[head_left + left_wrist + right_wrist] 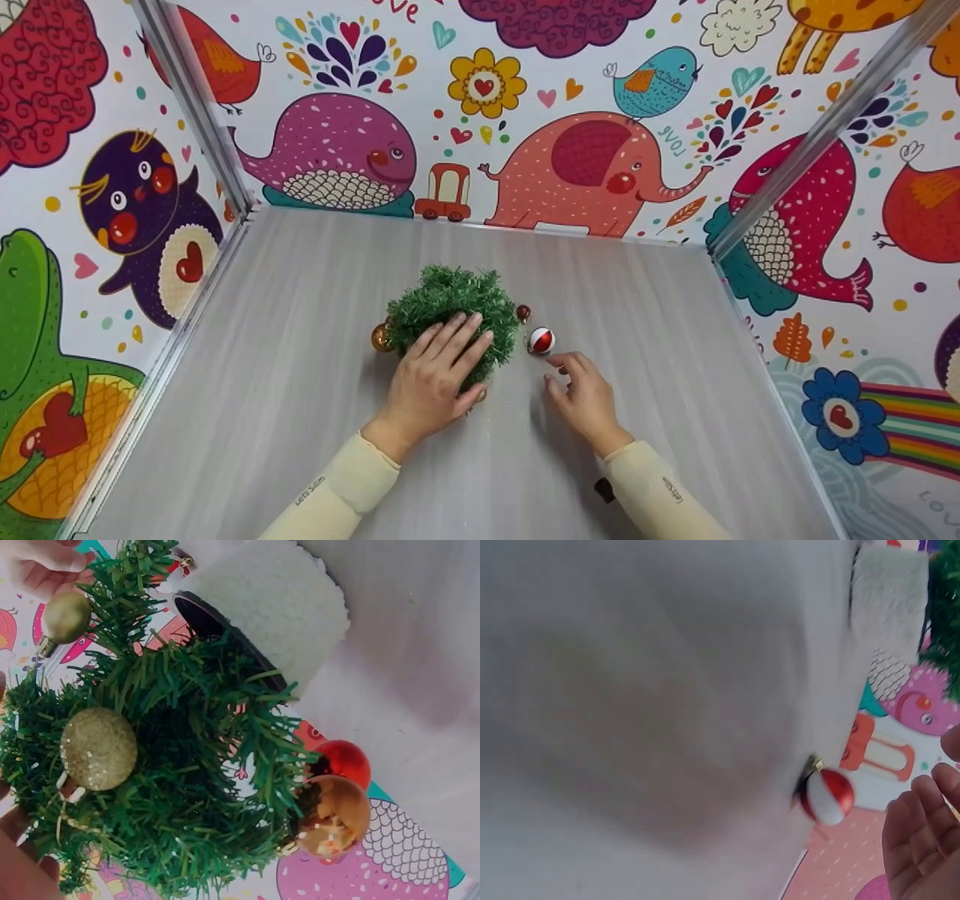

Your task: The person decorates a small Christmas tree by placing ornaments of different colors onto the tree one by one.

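A small green artificial Christmas tree [450,289] stands on the table. My left hand [439,375] rests on its near side, fingers stretched over the branches. In the left wrist view, a glittery gold bauble [99,748], a matte gold bauble [66,617], a shiny orange-gold bauble [334,817] and a red bauble [345,761] show among the branches. The tree's fuzzy white base [277,615] is visible below them. To the right of the tree, a red-and-white bauble [541,340] lies on the table. My right hand [589,397] hovers just beside it, fingers loosely bent, holding nothing.
The grey wood-grain table [315,300] is bounded by walls printed with cartoon animals [585,172]. Metal rails [199,112] run up at the back corners. A dark little object [604,490] shows beside the right wrist.
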{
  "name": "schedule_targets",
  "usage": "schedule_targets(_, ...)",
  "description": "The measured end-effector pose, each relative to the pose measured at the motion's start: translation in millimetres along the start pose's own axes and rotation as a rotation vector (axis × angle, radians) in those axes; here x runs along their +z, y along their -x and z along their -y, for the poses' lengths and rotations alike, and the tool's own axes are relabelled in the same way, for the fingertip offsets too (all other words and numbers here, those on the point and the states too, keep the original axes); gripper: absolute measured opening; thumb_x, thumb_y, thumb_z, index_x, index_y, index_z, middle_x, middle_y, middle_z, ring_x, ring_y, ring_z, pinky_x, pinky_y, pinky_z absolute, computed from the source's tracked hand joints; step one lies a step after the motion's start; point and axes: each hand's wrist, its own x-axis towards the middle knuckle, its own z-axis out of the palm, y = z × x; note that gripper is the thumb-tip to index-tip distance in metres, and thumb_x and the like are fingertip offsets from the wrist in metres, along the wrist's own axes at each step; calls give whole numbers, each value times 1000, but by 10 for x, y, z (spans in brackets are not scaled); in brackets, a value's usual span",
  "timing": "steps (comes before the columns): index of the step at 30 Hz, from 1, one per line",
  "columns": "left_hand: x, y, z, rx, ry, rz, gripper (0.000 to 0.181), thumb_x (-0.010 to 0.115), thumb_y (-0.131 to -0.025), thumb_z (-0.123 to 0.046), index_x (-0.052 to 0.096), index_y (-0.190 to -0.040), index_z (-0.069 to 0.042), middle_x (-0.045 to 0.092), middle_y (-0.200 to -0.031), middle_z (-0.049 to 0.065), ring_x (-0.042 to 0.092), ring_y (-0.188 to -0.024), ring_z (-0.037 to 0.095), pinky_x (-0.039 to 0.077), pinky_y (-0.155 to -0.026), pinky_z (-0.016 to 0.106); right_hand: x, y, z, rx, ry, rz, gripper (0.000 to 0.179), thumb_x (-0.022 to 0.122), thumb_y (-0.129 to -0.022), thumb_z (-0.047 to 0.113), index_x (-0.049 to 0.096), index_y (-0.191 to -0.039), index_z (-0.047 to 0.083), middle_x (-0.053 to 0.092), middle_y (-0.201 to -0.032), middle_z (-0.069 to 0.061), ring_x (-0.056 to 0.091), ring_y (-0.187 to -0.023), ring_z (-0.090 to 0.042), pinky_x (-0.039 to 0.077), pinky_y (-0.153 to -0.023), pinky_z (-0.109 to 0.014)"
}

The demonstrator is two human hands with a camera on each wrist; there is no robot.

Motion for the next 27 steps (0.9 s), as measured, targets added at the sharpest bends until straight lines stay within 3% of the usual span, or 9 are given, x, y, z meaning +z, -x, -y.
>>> schedule_targets(7, -5, 12, 3, -5, 8, 0, 72, 75, -83, -41, 51, -145, -13, 41, -155, 10, 36, -142, 27, 30, -113, 44, 64, -160, -257, 75, 30, 67, 37, 75, -84, 9, 66, -119, 9, 63, -113, -4, 64, -94, -23, 54, -69, -43)
schedule_targets(14, -11, 16, -20, -27, 27, 12, 74, 78, -80, -38, 52, -145, -13, 41, -154, 9, 34, -143, 27, 29, -114, 43, 176, -327, -398, 115, 61, 199, 54, 73, -85, 13, 58, -137, 11, 55, -137, -10, 55, -122, -32, 48, -94, -51)
schedule_targets(18, -3, 10, -29, -33, 29, 20, 76, 79, -80, -39, 51, -146, -14, 42, -154, 8, 35, -143, 26, 30, -114, 43, 229, -366, -443, 115, 80, 257, 60, 72, -85, 13, 54, -142, 11, 49, -146, -10, 50, -129, -34, 45, -99, -51)
schedule_targets(27, -21, -21, -19, -27, 14, 26, 75, 74, -84, -45, 49, -148, -16, 42, -153, 9, 37, -141, 27, 31, -113, 44, 295, -432, -506, 48, 88, 280, 58, 72, -86, 12, 55, -141, 9, 50, -146, -11, 53, -126, -36, 46, -98, -52)
